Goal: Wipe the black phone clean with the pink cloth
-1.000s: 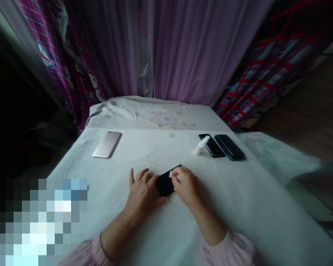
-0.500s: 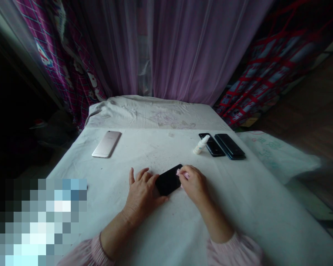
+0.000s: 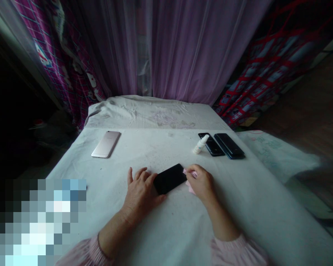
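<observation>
A black smartphone (image 3: 170, 178) lies at a slant on the white-covered table, its dark screen facing up. My left hand (image 3: 141, 189) grips its left end, thumb along the near edge and fingertips at the far side, with other fingers raised. In my right hand (image 3: 201, 181) a pink cloth (image 3: 191, 187) is pinched, at the phone's right end. Part of the cloth is hidden under the fingers. Beyond that hand stands a small white spray bottle (image 3: 201, 145).
A pale pink-gold phone (image 3: 106, 144) lies at the left back. Behind the bottle is a black phone (image 3: 214, 146), and beside it more dark phones (image 3: 229, 146) look stacked. Purple curtains (image 3: 188, 51) hang past the table's far edge. A pixelated patch covers the lower left.
My right hand has slid right with the pink cloth, from over the screen to the phone's right end, uncovering more of the screen. The left hand and phone have shifted slightly left.
</observation>
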A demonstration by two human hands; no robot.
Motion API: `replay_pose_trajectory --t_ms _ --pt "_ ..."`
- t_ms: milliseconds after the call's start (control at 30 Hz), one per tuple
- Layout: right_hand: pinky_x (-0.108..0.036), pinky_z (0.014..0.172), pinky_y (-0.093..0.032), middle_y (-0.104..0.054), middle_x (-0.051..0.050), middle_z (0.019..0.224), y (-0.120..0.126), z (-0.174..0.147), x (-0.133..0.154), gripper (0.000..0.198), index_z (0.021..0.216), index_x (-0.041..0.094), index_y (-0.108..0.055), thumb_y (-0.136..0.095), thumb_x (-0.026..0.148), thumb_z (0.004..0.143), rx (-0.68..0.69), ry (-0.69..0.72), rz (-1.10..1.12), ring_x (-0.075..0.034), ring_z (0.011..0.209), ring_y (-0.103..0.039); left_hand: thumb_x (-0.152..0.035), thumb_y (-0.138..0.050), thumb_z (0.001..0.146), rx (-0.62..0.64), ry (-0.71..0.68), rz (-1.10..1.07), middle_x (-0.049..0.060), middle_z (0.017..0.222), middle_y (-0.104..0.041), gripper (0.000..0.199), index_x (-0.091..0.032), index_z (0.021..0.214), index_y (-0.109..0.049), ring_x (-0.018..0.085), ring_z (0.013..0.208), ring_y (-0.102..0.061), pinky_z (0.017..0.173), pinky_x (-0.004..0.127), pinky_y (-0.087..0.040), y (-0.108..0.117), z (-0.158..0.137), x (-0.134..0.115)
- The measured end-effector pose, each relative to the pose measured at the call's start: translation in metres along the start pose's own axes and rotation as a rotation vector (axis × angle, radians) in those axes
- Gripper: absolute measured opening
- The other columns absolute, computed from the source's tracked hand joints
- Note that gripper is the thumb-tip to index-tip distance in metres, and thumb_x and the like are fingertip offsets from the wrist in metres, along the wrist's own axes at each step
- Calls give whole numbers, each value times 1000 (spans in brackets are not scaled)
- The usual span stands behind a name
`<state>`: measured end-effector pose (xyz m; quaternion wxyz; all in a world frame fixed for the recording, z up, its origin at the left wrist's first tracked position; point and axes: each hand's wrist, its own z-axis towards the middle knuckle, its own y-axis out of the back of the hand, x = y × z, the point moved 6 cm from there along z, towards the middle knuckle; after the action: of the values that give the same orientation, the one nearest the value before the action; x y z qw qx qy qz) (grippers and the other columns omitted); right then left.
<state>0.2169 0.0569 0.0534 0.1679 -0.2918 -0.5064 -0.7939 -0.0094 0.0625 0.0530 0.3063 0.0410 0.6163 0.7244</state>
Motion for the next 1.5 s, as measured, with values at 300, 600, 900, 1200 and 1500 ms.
replay_pose_trajectory --t_ms 300,600,900,1200,1500 --pt "-23 57 -42 -65 0 62 -11 -5 4 17 63 23 -58 -54 35 75 25 -25 138 -16 60 -59 -55 -68 75 -5 -36 10 18 133 -55 75 -16 136 -46 39 130 -42 109 67 -16 -7 1 22" --pt "-23 61 -44 -65 0 66 -20 -6 20 13 64 23 -59 -51 23 74 56 114 93 -15 63 -59 -37 -53 91 -53 -138 -58 16 131 -58 55 -16 140 -41 32 123 -50 109 62 -24 -21 6 12" --pt "-25 66 -44 -67 -2 72 -42 21 28 14 67 24 -62 -50 16 71 32 135 22 -17 71 -62 -29 -59 86 -67 -134 -124 15 128 -58 56 -18 138 -43 30 118 -53 108 61 -28 -21 7 14" --pt "-24 62 -44 -66 0 66 -28 5 23 13 64 24 -61 -52 19 71 80 105 44 -16 64 -61 -26 -57 86 -113 -146 -154 15 128 -56 58 -18 140 -38 31 120 -51 107 59 -34 -26 5 15" --pt "-25 66 -45 -68 -1 70 -37 15 24 12 64 24 -61 -50 20 70 51 82 48 -17 69 -61 -24 -56 86 -30 -194 -241 16 133 -50 64 -21 144 -30 31 124 -47 102 52 -44 -27 5 17"
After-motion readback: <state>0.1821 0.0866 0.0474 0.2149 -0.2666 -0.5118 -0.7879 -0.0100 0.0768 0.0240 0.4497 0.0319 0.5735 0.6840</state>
